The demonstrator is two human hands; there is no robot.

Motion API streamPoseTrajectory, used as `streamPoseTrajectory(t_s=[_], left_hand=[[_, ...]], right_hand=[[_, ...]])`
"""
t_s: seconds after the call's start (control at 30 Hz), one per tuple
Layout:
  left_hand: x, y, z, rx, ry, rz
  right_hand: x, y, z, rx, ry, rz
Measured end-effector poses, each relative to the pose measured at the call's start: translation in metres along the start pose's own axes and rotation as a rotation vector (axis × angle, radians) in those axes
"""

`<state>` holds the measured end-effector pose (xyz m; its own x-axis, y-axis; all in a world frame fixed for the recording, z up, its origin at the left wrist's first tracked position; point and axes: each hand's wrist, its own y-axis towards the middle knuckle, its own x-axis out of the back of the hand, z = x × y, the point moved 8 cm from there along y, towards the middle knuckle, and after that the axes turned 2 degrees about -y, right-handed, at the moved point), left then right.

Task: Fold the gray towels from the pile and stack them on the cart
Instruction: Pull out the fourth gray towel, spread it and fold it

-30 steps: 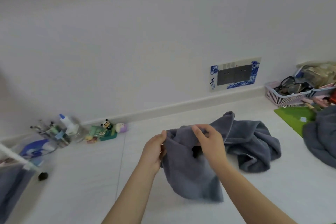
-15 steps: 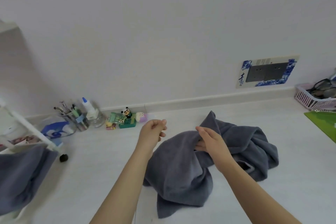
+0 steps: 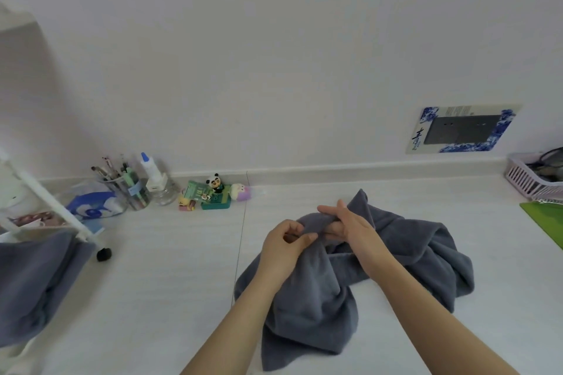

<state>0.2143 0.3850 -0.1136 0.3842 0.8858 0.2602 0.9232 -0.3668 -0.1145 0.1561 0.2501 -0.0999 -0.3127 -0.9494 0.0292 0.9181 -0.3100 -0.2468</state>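
Observation:
A crumpled gray towel [image 3: 316, 307] lies on the white surface in front of me, spreading right to a second bunched mass [image 3: 432, 256]. My left hand [image 3: 281, 248] pinches a raised fold of the towel near its top edge. My right hand [image 3: 350, 227] holds the same fold just to the right, fingers partly extended over the cloth. At the left stands the white cart [image 3: 58, 210] with gray towel fabric [image 3: 33, 280] draped over it.
Along the wall stand a pen cup [image 3: 131, 189], a glue bottle [image 3: 154, 173], a blue pouch [image 3: 94, 202] and small toy figures [image 3: 213, 195]. A pink basket [image 3: 531, 181] and a green mat [image 3: 547, 219] lie at the right edge. A blue-framed socket plate [image 3: 463, 129] is on the wall.
My left hand, free half a second ago, has come back and pinches the towel beside my right hand. The view has shifted left, bringing the cart further in.

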Motion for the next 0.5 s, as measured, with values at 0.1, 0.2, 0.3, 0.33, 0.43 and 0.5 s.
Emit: streamPoseTrajectory(t_s=[0.1, 0.2, 0.3, 0.33, 0.43, 0.5], left_hand=[[0.005, 0.003, -0.004, 0.034, -0.114, 0.069], [0.011, 0.007, -0.003, 0.092, -0.242, 0.156], [0.019, 0.009, -0.004, 0.135, -0.414, 0.194], [0.022, 0.009, -0.006, 0.143, -0.462, 0.199], [0.031, 0.009, -0.015, 0.156, -0.580, 0.198], [0.037, 0.009, -0.018, 0.171, -0.608, 0.190]], right_hand=[[0.012, 0.002, 0.014, 0.140, -0.192, -0.078], [0.016, 0.008, 0.021, 0.231, -0.382, -0.067], [0.017, 0.019, 0.017, 0.236, -0.591, -0.015], [0.015, 0.021, 0.016, 0.226, -0.608, 0.014], [0.004, 0.021, 0.018, 0.213, -0.578, 0.088], [0.001, 0.021, 0.022, 0.243, -0.586, 0.088]])
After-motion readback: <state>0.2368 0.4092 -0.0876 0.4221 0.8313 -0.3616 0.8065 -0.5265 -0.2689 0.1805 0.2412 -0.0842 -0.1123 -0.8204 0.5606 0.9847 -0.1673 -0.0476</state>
